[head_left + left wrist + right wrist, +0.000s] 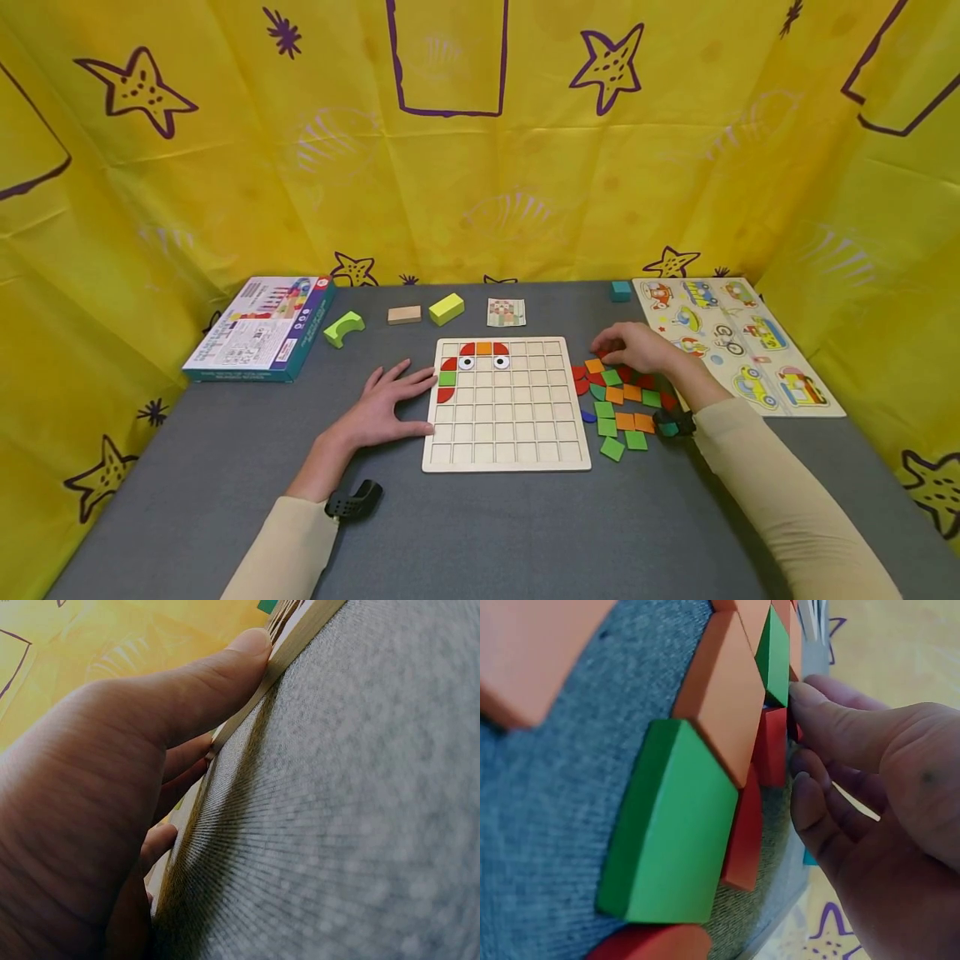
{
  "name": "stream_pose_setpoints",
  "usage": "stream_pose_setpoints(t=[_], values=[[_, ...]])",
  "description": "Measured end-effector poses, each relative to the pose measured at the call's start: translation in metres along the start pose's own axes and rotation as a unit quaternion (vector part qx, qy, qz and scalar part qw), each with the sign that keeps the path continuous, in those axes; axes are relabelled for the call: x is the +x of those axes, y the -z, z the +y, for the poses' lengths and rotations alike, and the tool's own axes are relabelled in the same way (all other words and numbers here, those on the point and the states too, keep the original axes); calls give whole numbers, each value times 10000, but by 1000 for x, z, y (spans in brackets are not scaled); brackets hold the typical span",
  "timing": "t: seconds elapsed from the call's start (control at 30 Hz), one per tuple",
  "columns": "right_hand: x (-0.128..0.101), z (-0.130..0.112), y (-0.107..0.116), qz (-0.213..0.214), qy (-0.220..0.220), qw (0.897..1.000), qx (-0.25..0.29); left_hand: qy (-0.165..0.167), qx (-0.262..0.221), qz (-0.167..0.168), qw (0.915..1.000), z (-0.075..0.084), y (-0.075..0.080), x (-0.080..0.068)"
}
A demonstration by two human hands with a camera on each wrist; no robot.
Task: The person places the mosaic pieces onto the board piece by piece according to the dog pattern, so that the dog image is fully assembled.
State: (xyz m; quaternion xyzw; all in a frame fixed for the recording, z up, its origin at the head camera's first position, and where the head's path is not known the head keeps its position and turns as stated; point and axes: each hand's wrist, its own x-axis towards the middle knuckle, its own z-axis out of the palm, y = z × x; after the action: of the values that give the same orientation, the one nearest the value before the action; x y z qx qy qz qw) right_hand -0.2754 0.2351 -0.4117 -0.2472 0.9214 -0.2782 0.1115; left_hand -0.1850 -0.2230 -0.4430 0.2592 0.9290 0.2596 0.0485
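Observation:
A wooden grid board [510,425] lies in the middle of the table. On it are red curved pieces, an orange square [483,348], a green square [447,378] and two round eye pieces [467,363]. My left hand [386,410] is spread along the board's left edge, thumb and fingertips touching its side. To the right of the board lies a loose pile of red, orange, green and blue pieces [625,422]. My right hand [636,347] reaches to the pile's far side, thumb and fingers pinching at a red piece [793,733], mostly hidden by the fingertips.
A small pattern card [506,312] lies behind the board. Yellow [447,309], pinkish [404,315] and green arched [344,328] blocks sit back left, beside a box [258,329]. At right are a picture puzzle board [738,346] and a teal cube [620,291].

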Motion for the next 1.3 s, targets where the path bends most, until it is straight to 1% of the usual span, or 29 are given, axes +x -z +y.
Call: stream_pose_setpoints(t=[0.23,0.33,0.53,0.7,1.07,1.17,1.3], values=[[0,5,2,127,-20,9998,147,-37,-25,7,10000,-1,0,0],[2,4,4,158,49,9996,236,-26,-22,-3,10000,0,0,0],[8,-9,7,321,153,9980,530,3,4,-2,10000,-1,0,1],[20,-23,-1,516,168,9962,687,-57,9,17,10000,-2,-1,1],[48,-62,-23,280,6,9945,1013,-23,-8,-25,10000,-2,0,1],[55,-72,-30,192,25,9937,1106,-34,8,-21,10000,-2,0,1],[65,-82,-39,67,210,9917,1263,-42,-19,-25,10000,-2,1,0]])
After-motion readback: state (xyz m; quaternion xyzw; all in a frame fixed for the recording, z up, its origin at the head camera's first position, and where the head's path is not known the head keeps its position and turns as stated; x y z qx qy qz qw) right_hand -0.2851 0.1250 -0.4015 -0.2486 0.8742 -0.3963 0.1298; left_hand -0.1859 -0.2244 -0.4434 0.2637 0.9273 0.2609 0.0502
